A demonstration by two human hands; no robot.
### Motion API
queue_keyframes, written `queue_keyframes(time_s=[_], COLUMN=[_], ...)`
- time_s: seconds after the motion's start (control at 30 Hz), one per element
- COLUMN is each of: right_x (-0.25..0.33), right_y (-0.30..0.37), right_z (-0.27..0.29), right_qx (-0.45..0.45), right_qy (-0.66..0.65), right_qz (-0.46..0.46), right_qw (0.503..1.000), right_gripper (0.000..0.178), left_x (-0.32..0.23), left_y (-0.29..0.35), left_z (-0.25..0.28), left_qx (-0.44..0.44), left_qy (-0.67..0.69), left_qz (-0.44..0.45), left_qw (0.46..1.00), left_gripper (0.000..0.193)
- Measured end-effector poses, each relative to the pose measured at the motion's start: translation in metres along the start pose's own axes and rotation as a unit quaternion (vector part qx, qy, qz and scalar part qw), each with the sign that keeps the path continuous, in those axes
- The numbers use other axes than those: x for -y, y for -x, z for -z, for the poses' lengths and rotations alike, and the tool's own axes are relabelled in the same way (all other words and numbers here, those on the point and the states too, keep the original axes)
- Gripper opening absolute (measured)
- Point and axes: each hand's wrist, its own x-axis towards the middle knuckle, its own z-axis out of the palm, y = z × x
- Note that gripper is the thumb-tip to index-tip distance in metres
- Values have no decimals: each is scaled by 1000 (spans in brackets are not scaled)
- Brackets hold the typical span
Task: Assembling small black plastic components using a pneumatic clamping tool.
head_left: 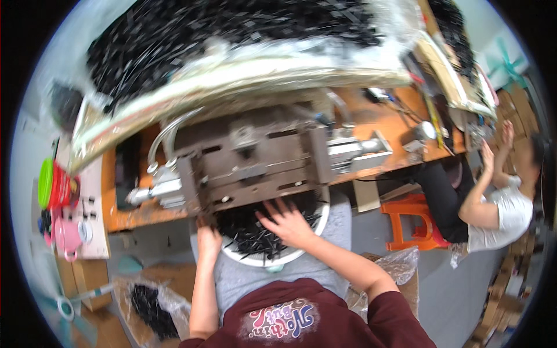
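Note:
A round white basket [321, 225] rests on my lap, filled with thin black plastic pieces [255, 236]. My right hand [288, 225] lies on these pieces with its fingers spread, palm down, holding nothing that I can see. At the basket's left side, close to the lower left corner of a brown metal fixture [255, 184], is my left hand [208, 236]. Its fingertips are blurred and partly hidden, so whether it holds anything does not show. The fixture sits on the table edge just beyond both hands, with pneumatic cylinders [348, 149] at its ends.
Behind the fixture, a large plastic-lined tray [243, 75] is heaped with black pieces. The orange-brown tabletop [371, 124] carries tools at right. A pink mug-like container [68, 235] stands at left. To the right, another person [493, 203] sits by an orange stool [406, 219].

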Motion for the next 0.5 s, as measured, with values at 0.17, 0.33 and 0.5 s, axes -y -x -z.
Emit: queue_keyframes(time_s=[0.17,0.33,0.5], right_x=[8,0,2], right_y=[-20,-32,-39], right_z=[-19,-21,-19], right_qx=[-79,-134,-164], right_qy=[-24,-14,-20], right_qz=[-100,-136,-156], right_qw=[992,982,974], right_gripper=[90,76,60], left_x=[18,21,33], left_y=[-3,-9,-12], left_z=[7,11,9], left_qx=[43,63,81], left_qy=[-20,-10,12], left_qz=[-40,-72,-64], left_qw=[998,995,995], left_gripper=[68,77,78])
